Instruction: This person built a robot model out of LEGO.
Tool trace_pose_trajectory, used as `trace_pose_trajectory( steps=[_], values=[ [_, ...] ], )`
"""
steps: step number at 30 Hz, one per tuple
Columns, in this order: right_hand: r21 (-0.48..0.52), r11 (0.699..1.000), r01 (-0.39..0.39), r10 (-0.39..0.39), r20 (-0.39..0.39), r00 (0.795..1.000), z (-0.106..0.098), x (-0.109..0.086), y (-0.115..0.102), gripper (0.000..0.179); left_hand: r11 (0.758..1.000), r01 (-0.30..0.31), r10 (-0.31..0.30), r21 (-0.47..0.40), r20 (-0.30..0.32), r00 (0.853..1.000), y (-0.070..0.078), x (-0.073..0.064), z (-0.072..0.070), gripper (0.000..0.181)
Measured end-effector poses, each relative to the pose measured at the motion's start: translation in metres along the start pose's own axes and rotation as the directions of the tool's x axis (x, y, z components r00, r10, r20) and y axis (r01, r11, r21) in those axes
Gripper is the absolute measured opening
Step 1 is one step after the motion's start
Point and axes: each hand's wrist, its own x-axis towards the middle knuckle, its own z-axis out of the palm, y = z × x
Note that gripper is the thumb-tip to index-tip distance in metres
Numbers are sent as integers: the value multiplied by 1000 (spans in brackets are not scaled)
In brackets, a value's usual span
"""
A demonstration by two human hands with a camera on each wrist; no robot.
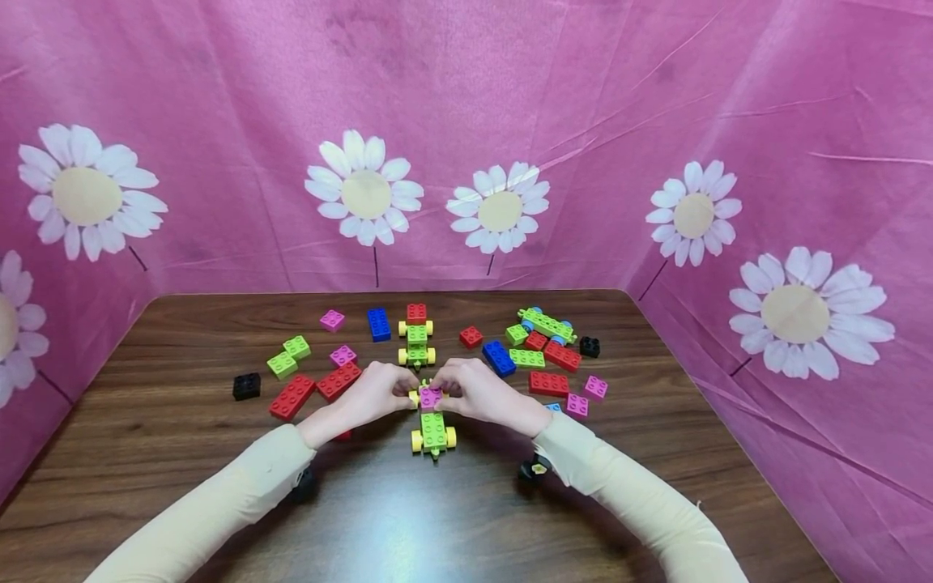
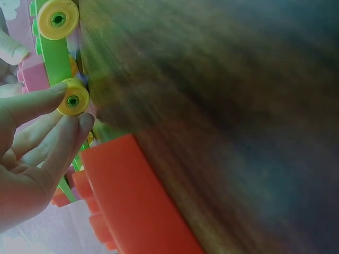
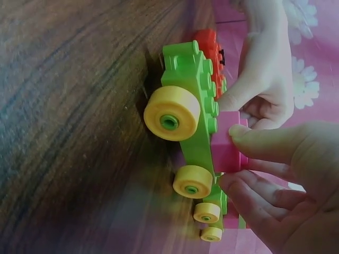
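Near the middle of the table stands a green toy car base (image 1: pixel 434 433) with yellow wheels. On its far half sits a pink building brick (image 1: pixel 431 398). My left hand (image 1: pixel 381 390) holds the base at a far wheel; the left wrist view shows thumb and fingers pinching that yellow wheel (image 2: pixel 73 99). From the other side, my right hand (image 1: pixel 484 394) pinches the pink brick between thumb and fingers. Just beyond is a second green car base (image 1: pixel 417 336) on yellow wheels, with a red brick (image 1: pixel 416 312) at its far end.
Loose bricks lie on both sides, among them a red brick (image 1: pixel 293 396) and a black brick (image 1: pixel 246 386) at left, a blue brick (image 1: pixel 499 357) and a red brick (image 1: pixel 548 383) at right. A green car base with blue wheels (image 1: pixel 548 325) leans on bricks at far right.
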Motion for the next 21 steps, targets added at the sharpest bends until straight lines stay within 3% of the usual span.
trace_pose_trajectory(
  steps=[21],
  values=[
    [-4,1000,4,-4,16,1000,-1,0,0,26,1000,-11,12,13,-11,1000,-1,0,1,18]
  ],
)
